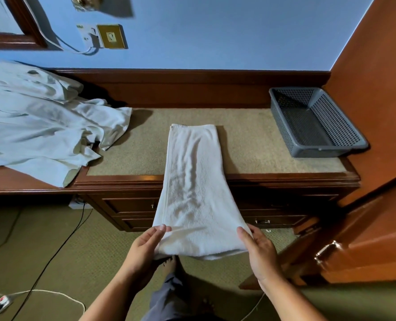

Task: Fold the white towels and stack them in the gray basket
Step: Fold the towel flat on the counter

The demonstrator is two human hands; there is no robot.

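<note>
Dresser top (pixel 134 154) bears towel (pixel 190 181); left hand (pixel 143 246), right hand (pixel 259 253) fingers (pixel 243 235) pinch near corners.

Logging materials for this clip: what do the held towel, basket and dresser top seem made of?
Towel: white terry cloth, likely; nubby pile.
Basket: matte gray plastic, apparently; perforated walls.
Dresser top: glossy reddish wood rim, tan textile-like inset.

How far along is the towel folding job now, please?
Done: nothing is stacked yet; the gray basket is empty. In hand: the left hand and right hand hold the near end of one white towel, folded into a long strip. Remaining: the crumpled white pile.
</note>
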